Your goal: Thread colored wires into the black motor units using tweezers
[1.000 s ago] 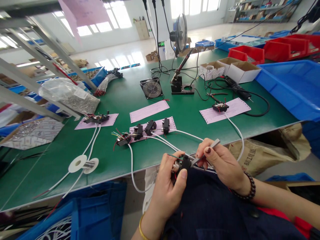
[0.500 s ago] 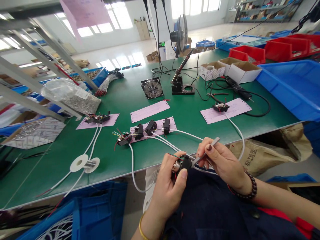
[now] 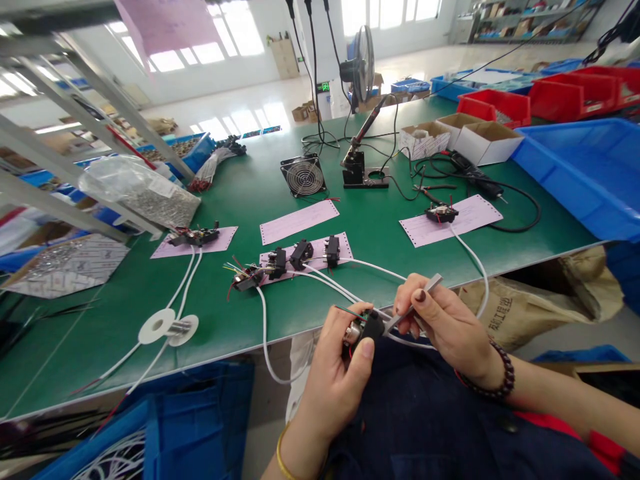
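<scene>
At the near edge of the tabletop [image 3: 220, 320], in front of your dark clothing [image 3: 420, 410], your left hand [image 3: 337, 373] holds a wired black part [image 3: 371, 328], fingers wrapped round it and thumb pressed against it. Your right hand [image 3: 445, 327] has its fingers pinching a slanted grey bar [image 3: 397, 321], whose lower end appears to touch that part. Off to your left, a spool [image 3: 157, 327] sits where two white cables [image 3: 187, 280] run. Beyond your left hand, three black connectors [image 3: 301, 255] stand in a row on a pink sheet [image 3: 345, 247], a wire-sprouting unit [image 3: 247, 279] just beside them. Farther back, you have a small square fan [image 3: 303, 177] near a soldering iron [image 3: 369, 125] tilted in its stand [image 3: 354, 172]. White boxes [image 3: 487, 148] are to the iron's right, and a round fan [image 3: 364, 63] rises behind it.
</scene>
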The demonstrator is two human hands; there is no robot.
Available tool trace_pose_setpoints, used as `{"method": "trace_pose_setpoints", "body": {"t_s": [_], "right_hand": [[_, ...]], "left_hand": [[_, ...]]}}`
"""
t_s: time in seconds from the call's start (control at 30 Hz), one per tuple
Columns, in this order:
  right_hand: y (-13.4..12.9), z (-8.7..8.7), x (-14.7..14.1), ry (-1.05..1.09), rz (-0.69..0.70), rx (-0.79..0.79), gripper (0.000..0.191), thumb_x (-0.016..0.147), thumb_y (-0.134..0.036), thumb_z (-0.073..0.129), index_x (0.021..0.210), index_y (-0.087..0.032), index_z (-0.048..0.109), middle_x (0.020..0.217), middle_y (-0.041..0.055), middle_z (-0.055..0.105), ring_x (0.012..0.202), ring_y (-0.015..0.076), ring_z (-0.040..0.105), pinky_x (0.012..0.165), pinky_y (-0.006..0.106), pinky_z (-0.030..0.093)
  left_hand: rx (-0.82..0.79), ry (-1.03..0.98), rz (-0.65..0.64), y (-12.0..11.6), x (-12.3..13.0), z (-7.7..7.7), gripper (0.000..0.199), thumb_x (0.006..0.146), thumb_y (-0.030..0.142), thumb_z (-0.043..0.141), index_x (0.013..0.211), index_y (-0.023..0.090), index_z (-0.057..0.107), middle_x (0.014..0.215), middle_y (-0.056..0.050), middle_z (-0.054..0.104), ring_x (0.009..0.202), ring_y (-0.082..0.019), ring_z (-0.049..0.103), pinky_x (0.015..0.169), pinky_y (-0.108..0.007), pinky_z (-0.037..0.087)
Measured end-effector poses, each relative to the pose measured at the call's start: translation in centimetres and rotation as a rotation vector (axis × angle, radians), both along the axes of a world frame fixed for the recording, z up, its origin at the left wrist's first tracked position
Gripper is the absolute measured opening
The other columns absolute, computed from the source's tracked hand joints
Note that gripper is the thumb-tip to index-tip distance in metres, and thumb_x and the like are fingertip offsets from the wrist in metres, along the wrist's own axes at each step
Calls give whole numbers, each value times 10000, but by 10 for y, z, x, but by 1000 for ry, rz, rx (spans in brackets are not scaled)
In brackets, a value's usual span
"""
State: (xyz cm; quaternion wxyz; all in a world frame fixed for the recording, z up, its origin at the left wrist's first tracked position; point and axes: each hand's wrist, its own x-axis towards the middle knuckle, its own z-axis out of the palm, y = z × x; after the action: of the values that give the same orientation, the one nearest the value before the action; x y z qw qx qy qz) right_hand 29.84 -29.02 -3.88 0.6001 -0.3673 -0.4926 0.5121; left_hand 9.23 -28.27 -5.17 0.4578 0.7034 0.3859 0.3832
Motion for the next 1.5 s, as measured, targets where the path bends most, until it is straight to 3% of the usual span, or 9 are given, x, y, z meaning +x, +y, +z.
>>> {"method": "trace_pose_setpoints", "body": {"t_s": [0.93, 1.23, 1.3, 1.4, 1.5], "right_hand": [[-4, 0, -2, 2, 10, 17, 427, 1101, -558, 623, 898, -194, 718, 773, 4, 637, 650, 101, 624, 597, 168, 505], [8, -6, 4, 21, 56, -87, 514, 1055, -659, 632, 864, -186, 695, 696, 18, 646, 567, 135, 585, 528, 227, 486], [8, -5, 3, -16, 19, -54, 488, 1076, -622, 622, 861, -189, 698, 687, 19, 643, 568, 136, 590, 523, 225, 485], [11, 1, 5, -77, -150, 108, 411, 1089, -541, 640, 867, -206, 725, 726, 27, 643, 602, 139, 600, 539, 234, 491], [19, 14, 24, 31, -332, 207, 351, 1047, -518, 715, 847, -230, 739, 745, 42, 622, 610, 154, 583, 525, 274, 468]], "left_hand": [[21, 0, 45, 1, 0, 2, 361, 1076, 484, 560, 1297, 240, 708, 1128, -60, 696, 1002, -238, 646, 933, -355, 499], [-15, 42, 51, 5, 0, 0, 384, 1055, 499, 565, 1273, 218, 708, 1124, -79, 696, 1009, -255, 664, 927, -384, 524], [-44, 64, 41, 7, 3, 4, 373, 1048, 483, 561, 1268, 220, 708, 1120, -80, 700, 998, -255, 664, 945, -397, 528], [-42, 92, -22, 20, 8, 20, 373, 1019, 415, 563, 1315, 230, 694, 1150, -78, 693, 1018, -250, 659, 966, -396, 534], [45, 224, -42, 58, 10, 49, 424, 964, 373, 572, 1348, 237, 690, 1052, -52, 658, 965, -234, 639, 932, -376, 532]]}}
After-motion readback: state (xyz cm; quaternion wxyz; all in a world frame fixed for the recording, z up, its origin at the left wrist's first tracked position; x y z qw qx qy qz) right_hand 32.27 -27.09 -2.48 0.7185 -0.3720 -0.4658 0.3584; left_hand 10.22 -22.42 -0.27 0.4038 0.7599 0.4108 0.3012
